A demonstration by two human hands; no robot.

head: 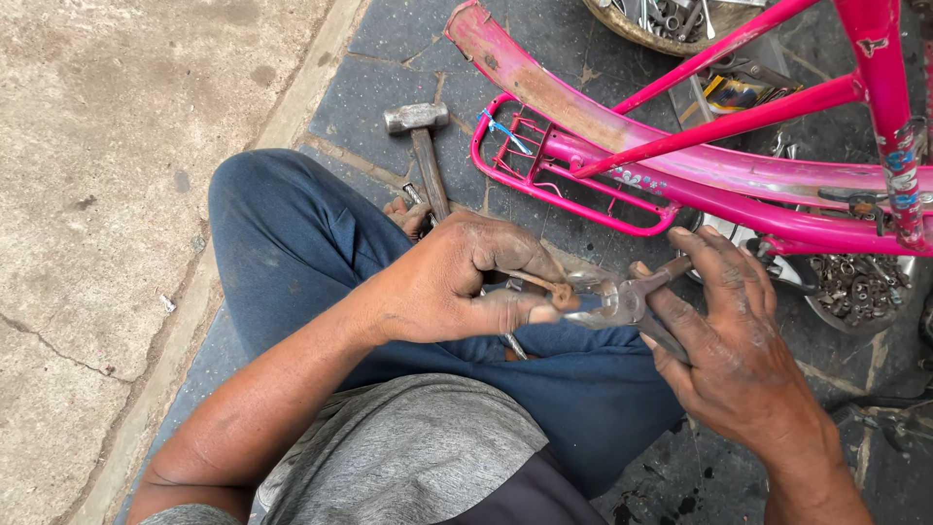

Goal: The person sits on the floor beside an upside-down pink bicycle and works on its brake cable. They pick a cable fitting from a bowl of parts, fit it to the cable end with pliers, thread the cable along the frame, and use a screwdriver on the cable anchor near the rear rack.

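Over the lap, left hand (457, 282) pinches rusty bolt (554, 289); right hand (729, 340) grips pliers (622, 303)

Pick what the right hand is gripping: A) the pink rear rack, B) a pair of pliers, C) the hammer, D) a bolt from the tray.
B: the right hand is closed round the handles of the pliers, whose nose meets the small rusty part pinched in the left hand; the hammer lies on the ground.

colourful sticker (906, 160) on pink bicycle frame (777, 228), yellow packet (731, 93) behind
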